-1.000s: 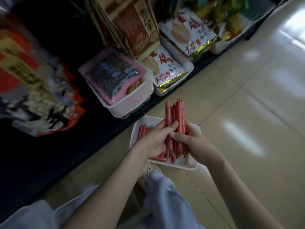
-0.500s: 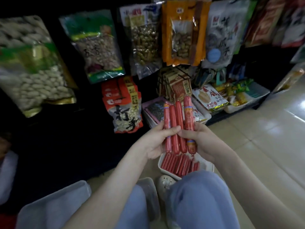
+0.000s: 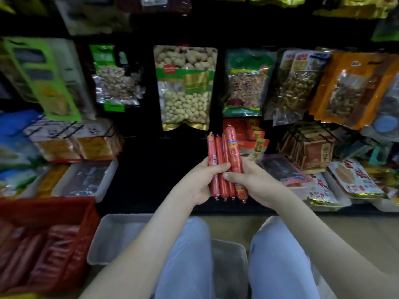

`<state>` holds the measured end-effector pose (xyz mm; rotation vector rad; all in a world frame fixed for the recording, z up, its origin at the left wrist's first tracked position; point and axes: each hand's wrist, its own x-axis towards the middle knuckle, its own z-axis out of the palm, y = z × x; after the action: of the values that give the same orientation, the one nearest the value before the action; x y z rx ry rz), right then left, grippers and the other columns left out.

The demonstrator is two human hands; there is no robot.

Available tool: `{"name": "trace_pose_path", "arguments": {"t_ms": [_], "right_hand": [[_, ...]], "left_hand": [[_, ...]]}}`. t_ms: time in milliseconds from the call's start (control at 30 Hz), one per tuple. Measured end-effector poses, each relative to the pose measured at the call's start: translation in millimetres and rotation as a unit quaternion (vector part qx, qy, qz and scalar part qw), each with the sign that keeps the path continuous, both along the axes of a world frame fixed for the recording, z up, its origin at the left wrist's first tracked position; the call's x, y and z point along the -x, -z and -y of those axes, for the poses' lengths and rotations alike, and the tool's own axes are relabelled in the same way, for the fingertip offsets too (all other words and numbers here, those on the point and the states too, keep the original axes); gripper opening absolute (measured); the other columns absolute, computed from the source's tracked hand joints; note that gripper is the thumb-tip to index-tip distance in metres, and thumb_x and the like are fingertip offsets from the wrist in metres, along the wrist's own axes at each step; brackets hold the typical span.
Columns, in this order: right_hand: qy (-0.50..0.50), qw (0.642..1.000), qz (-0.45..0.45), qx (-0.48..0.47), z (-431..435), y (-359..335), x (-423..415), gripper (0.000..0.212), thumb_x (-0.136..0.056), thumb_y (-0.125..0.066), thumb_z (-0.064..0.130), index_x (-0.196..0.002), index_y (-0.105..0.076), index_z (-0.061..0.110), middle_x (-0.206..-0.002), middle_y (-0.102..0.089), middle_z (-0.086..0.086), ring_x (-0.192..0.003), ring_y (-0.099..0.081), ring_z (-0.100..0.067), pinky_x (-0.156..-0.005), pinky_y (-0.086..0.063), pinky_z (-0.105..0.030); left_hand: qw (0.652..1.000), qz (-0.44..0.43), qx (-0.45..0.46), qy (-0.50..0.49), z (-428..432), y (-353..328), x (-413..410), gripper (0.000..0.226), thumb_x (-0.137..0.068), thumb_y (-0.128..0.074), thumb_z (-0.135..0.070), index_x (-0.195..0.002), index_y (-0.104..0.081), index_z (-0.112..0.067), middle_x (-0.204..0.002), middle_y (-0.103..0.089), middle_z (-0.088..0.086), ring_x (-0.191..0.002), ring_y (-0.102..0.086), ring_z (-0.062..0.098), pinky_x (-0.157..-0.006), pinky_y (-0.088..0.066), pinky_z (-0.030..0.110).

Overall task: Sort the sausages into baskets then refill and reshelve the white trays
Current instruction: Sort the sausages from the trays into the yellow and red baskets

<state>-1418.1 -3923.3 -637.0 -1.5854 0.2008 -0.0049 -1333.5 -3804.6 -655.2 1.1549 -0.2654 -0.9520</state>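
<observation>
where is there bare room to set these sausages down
Bare: the white tray between the red basket and the left knee; the dark shelf gap left of the held sausages, apparently empty; the floor strip right of the right knee. Crowded: the loaded red basket and the shelf trays on the right.

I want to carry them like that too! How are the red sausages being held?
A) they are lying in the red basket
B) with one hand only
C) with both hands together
C: the left hand and the right hand both grip the upright bunch of sausages.
</observation>
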Motion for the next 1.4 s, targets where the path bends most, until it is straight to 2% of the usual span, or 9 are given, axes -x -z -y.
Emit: {"name": "trace_pose_path", "arguments": {"t_ms": [233,433,633,833,933,1067,1233,1300,1400], "right_hand": [[-0.126,0.991,-0.04,0.012,-72,6,-75,0.04,-0.092,-0.048,-0.006,-0.124,-0.054,0.017,-0.113,-0.067,-0.008,-0.103,-0.065,-0.018,-0.086,-0.053,-0.03],[-0.192,0.98,-0.049,0.006,-124,23,-133,0.031,-0.092,-0.053,-0.002,-0.12,-0.053,0.009,-0.11,-0.067,-0.011,-0.1,-0.066,-0.022,-0.088,-0.053,-0.035],[-0.232,0.969,-0.078,0.018,-199,64,-185,0.022,-0.091,-0.055,0.001,-0.111,-0.049,0.008,-0.079,-0.054,-0.003,-0.062,-0.051,-0.012,-0.057,-0.048,-0.026],[-0.311,0.94,-0.133,0.046,-316,152,-223,0.031,-0.088,-0.047,-0.007,-0.098,-0.048,0.023,-0.076,-0.054,0.002,-0.057,-0.048,-0.007,-0.05,-0.037,-0.025],[-0.34,0.925,-0.15,0.08,-371,201,-240,0.038,-0.087,-0.051,-0.007,-0.117,-0.049,0.017,-0.094,-0.059,-0.004,-0.073,-0.055,-0.013,-0.061,-0.044,-0.026],[-0.361,0.909,-0.167,0.123,-440,265,-265,0.054,-0.086,-0.057,-0.007,-0.134,-0.04,0.012,-0.121,-0.058,-0.014,-0.108,-0.058,-0.027,-0.099,-0.045,-0.042],[-0.36,0.888,-0.204,0.2,-509,343,-298,0.061,-0.084,-0.05,-0.011,-0.137,-0.027,0.01,-0.129,-0.051,-0.017,-0.109,-0.052,-0.023,-0.102,-0.041,-0.033],[-0.389,0.843,-0.224,0.296,-523,375,-311,0.069,-0.085,-0.052,-0.003,-0.145,-0.019,0.008,-0.138,-0.043,-0.019,-0.118,-0.048,-0.025,-0.102,-0.036,-0.028],[-0.499,0.658,-0.264,0.498,-531,415,-325,0.087,-0.088,-0.057,0.018,-0.151,0.002,0.011,-0.155,-0.02,-0.02,-0.141,-0.026,-0.032,-0.115,-0.024,-0.036]], "left_hand": [[0.981,-0.02,-0.006,-0.192,-81,14,-33,0.02,-0.093,-0.057,-0.008,-0.109,-0.062,-0.019,-0.095,-0.071,0.008,-0.089,-0.069,0.024,-0.072,-0.056,0.04],[0.944,-0.04,-0.02,-0.327,-148,26,-51,0.025,-0.093,-0.057,-0.006,-0.117,-0.059,-0.011,-0.101,-0.07,0.015,-0.09,-0.069,0.028,-0.073,-0.058,0.041],[0.891,-0.101,-0.032,-0.442,-249,52,-60,0.022,-0.092,-0.056,-0.003,-0.112,-0.055,-0.013,-0.094,-0.07,0.018,-0.078,-0.07,0.03,-0.072,-0.058,0.043],[0.811,-0.158,-0.025,-0.562,-363,113,-51,0.024,-0.091,-0.055,-0.001,-0.114,-0.056,-0.008,-0.086,-0.071,0.015,-0.071,-0.07,0.026,-0.074,-0.058,0.044],[0.765,-0.204,-0.025,-0.61,-415,150,-49,0.027,-0.091,-0.055,-0.002,-0.117,-0.056,-0.009,-0.096,-0.07,0.017,-0.072,-0.07,0.025,-0.067,-0.06,0.043],[0.73,-0.236,-0.02,-0.641,-473,198,-50,0.019,-0.092,-0.054,-0.002,-0.109,-0.056,-0.011,-0.089,-0.071,0.014,-0.068,-0.071,0.023,-0.057,-0.059,0.034],[0.699,-0.249,-0.01,-0.67,-530,261,-53,0.013,-0.092,-0.053,-0.004,-0.102,-0.055,-0.012,-0.091,-0.07,0.015,-0.071,-0.07,0.025,-0.062,-0.058,0.039],[0.682,-0.261,0.002,-0.683,-546,287,-52,0.013,-0.092,-0.052,-0.004,-0.103,-0.055,-0.012,-0.089,-0.071,0.014,-0.07,-0.07,0.024,-0.063,-0.057,0.04],[0.663,-0.27,0.006,-0.698,-565,313,-48,0.02,-0.091,-0.052,-0.002,-0.11,-0.051,-0.009,-0.085,-0.068,0.014,-0.066,-0.069,0.023,-0.057,-0.058,0.039]]}}
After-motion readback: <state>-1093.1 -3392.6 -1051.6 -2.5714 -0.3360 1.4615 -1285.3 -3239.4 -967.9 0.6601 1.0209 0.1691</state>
